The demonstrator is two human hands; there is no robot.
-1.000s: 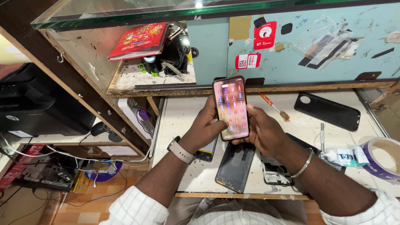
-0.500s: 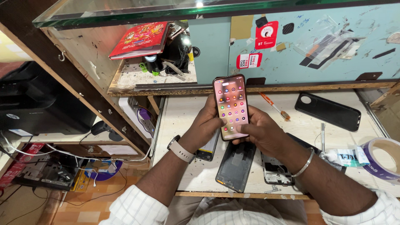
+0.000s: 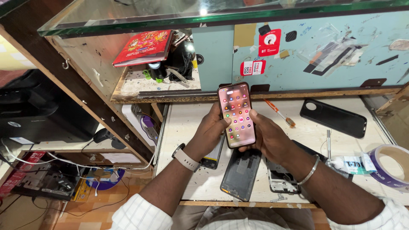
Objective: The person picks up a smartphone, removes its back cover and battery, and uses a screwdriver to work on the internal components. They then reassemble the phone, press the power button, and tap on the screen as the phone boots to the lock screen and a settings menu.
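While held up over the worktop (image 3: 187, 127), lit phone (image 3: 237, 114) gripped by both hands, left (image 3: 211, 132) & right (image 3: 268, 138) (thumbs on glass): keep grip firm, tap lightly, avoid dropping onto opened phone shell (image 3: 239, 174).

phone (image 3: 237, 115): I see glossy lit glass.
bench (image 3: 187, 123): pale, scuffed wood.
case (image 3: 333, 118) at 3 o'clock of the phone: matt black plastic.
bracelet (image 3: 312, 170): shiny metal.
book (image 3: 144, 47) at 10 o'clock: glossy red paper.

At frame centre both hands hold a phone (image 3: 237, 115) above opened phone parts (image 3: 240, 174) on the workbench (image 3: 183, 123), with a phone case (image 3: 333, 118) upper right, tape roll (image 3: 391, 166) far right.
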